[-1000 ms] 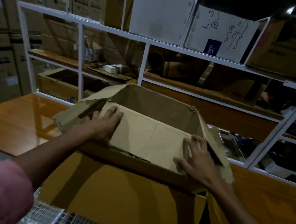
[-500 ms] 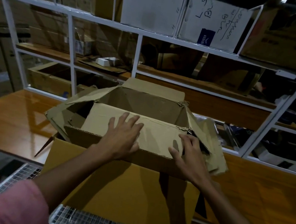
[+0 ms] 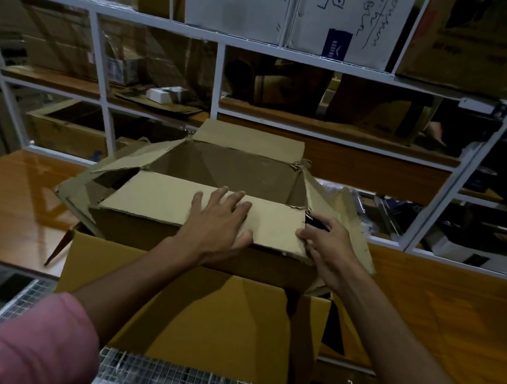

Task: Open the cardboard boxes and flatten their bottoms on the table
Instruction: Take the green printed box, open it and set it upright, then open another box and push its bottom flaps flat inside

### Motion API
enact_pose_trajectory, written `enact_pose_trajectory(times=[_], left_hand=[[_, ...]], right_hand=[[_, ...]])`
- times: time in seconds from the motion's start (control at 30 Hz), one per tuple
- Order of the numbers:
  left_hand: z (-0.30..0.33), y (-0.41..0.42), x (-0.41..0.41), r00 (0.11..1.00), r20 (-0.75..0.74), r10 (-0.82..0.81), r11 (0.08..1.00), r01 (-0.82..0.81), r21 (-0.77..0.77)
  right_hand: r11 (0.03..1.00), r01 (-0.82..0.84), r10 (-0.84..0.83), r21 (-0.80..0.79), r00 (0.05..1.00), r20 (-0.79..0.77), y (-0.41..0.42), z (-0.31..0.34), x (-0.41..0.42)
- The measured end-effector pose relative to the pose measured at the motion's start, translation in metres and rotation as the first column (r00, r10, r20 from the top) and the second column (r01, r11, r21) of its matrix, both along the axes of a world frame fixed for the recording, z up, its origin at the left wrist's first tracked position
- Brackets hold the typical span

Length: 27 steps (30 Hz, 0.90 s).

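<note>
Cardboard flap (image 3: 178, 200) of the open brown box (image 3: 235, 169): left hand (image 3: 218, 219) presses it flat-fingered, right hand (image 3: 326, 248) pinches its corner; push down evenly.

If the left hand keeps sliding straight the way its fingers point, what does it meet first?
Probably nothing solid at first: the left hand lies flat on the near flap, fingers near its far edge. Beyond is the box's open gap, then likely the far wall.

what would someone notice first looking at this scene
First the open box at centre on the wooden table, its near flap folded inward. The left hand presses flat on that flap, while the right hand pinches its right corner. Behind stands a white rack crammed with cartons.
</note>
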<state>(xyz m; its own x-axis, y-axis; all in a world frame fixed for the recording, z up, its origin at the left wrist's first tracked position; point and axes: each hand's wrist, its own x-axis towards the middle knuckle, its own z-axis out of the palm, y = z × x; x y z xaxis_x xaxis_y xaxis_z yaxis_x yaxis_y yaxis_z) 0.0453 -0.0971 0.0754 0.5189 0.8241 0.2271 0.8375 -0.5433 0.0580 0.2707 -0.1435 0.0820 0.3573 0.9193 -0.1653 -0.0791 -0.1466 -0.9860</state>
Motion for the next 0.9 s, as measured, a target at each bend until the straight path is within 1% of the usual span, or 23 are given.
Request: enact_pose_trajectory(times=[0.03,0.07,0.13,0.2,0.27,0.33,0.43,0.57,0.67,0.7,0.77,0.9], left_hand=[[0.002,0.0,0.002,1.0,0.011,-0.006,1.0,0.006,0.003],[0.005,-0.001,0.004,1.0,0.017,-0.008,1.0,0.008,0.003],[0.008,-0.004,0.009,1.0,0.011,-0.001,1.0,0.002,-0.02],[0.01,-0.007,0.014,1.0,-0.006,0.009,0.998,-0.01,-0.058],[0.008,-0.011,0.021,1.0,-0.004,0.013,0.998,-0.013,-0.069],[0.003,-0.016,0.032,1.0,0.02,-0.003,0.999,0.004,-0.052],[-0.004,-0.025,0.056,0.997,0.057,-0.054,0.999,0.054,-0.003],[-0.008,-0.039,0.105,0.988,0.055,-0.147,0.988,0.143,0.062],[-0.007,-0.055,0.157,0.971,0.027,-0.236,0.964,0.23,0.137],[-0.008,-0.061,0.179,0.964,0.023,-0.264,0.954,0.257,0.152],[-0.012,-0.076,0.224,0.949,0.024,-0.316,0.936,0.307,0.17],[-0.024,-0.11,0.318,0.913,0.052,-0.404,0.901,0.388,0.193]], right_hand=[[1.0,0.006,-0.006,0.014,1.0,-0.012,0.001,0.0,0.001],[1.0,0.012,-0.012,0.026,1.0,0.011,0.002,-0.001,0.001],[0.999,0.022,-0.028,0.037,0.988,0.149,0.001,-0.004,0.003],[0.999,0.022,-0.034,0.042,0.943,0.33,-0.001,-0.01,0.004],[0.996,0.01,-0.053,0.087,0.862,0.504,-0.005,-0.019,0.005],[0.986,-0.001,-0.107,0.164,0.754,0.649,-0.01,-0.028,0.009],[0.974,-0.021,-0.178,0.224,0.537,0.825,-0.02,-0.043,0.025],[0.959,-0.025,-0.26,0.282,0.318,0.912,-0.045,-0.052,0.061],[0.961,0.036,-0.275,0.273,0.167,0.947,-0.069,-0.056,0.099],[0.965,0.063,-0.262,0.256,0.137,0.955,-0.079,-0.057,0.113],[0.969,0.109,-0.233,0.222,0.105,0.967,-0.099,-0.06,0.146],[0.971,0.19,-0.166,0.146,0.094,0.982,-0.146,-0.068,0.223]])
